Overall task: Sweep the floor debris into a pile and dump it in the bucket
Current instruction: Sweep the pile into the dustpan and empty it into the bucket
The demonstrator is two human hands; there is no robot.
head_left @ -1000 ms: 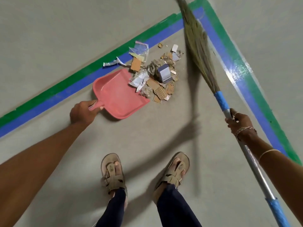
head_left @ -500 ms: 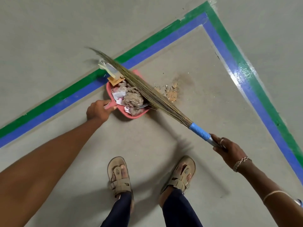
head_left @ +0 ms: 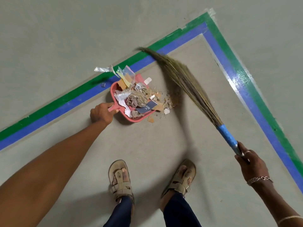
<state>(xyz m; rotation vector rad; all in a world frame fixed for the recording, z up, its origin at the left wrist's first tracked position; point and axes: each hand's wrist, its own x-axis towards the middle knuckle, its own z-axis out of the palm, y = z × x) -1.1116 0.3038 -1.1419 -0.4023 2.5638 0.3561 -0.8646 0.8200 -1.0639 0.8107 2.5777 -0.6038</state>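
Looks like a workshop or warehouse kind of place to me, not somebody's house: the floor [head_left: 65, 38] is smooth grey coated concrete, shiny enough to throw a glare patch [head_left: 236, 81] at the right of the frame. Dead giveaway is the green tape [head_left: 68, 95] and blue tape [head_left: 68, 106] laid side by side to mark a zone, meeting in a sharp corner [head_left: 207, 23] at upper right. The debris [head_left: 139, 97] is mostly torn cardboard and clear plastic wrap.
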